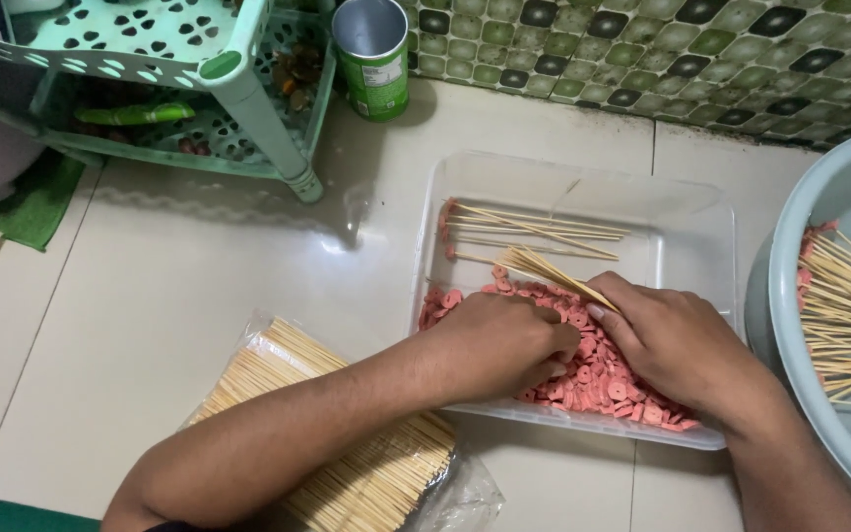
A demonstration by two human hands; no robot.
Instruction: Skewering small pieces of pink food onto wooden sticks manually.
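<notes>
On a pale tiled floor, two bare hands work in a clear plastic tray (687,222) of pink sliced rounds (608,379).

At ten o'clock stands a mint-green plastic rack (248,108), with a green can (374,59) at twelve o'clock just beside it. At seven o'clock a clear bag of bamboo skewers (366,473) lies under the left forearm. The left hand (499,345) rests knuckles-up on the pink rounds, fingers curled together down into the heap; whether they pinch a piece cannot be told. Touching it at its three o'clock side, the right hand (677,340) is clamped on a bundle of bare skewers (554,271) pointing toward ten o'clock. Loaded skewers (529,232) lie at the tray's twelve o'clock end. At three o'clock a grey basin (839,187) holds more loaded skewers.
</notes>
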